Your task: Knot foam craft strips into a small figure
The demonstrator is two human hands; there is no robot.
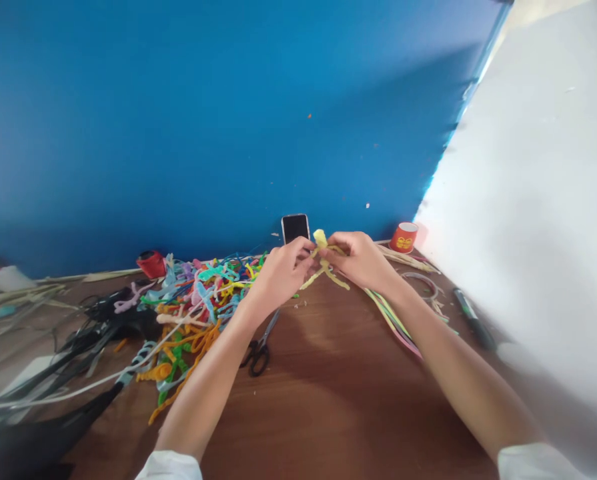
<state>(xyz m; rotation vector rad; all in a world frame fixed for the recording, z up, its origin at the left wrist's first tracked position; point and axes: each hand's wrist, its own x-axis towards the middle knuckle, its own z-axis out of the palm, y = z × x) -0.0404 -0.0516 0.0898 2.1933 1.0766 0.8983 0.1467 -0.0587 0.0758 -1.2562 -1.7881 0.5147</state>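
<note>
Between my two hands is a small yellow pipe-cleaner figure [320, 239], with a thick top and thin strands hanging below. My left hand [289, 261] pinches its left side with bent fingers. From the right, my right hand [354, 256] grips the strand on that side between thumb and fingers. Both hands are raised a little over the far part of the brown table [318, 387]. The fingertips partly cover the middle of the figure.
A heap of coloured pipe cleaners [213, 287] lies at left, near black-handled scissors [259, 357]. A phone [295, 228] leans on the blue wall [258, 120]. Straight pipe cleaners [391, 320] lie under my right forearm. A red cup [404, 237] and a marker [473, 320] are at right.
</note>
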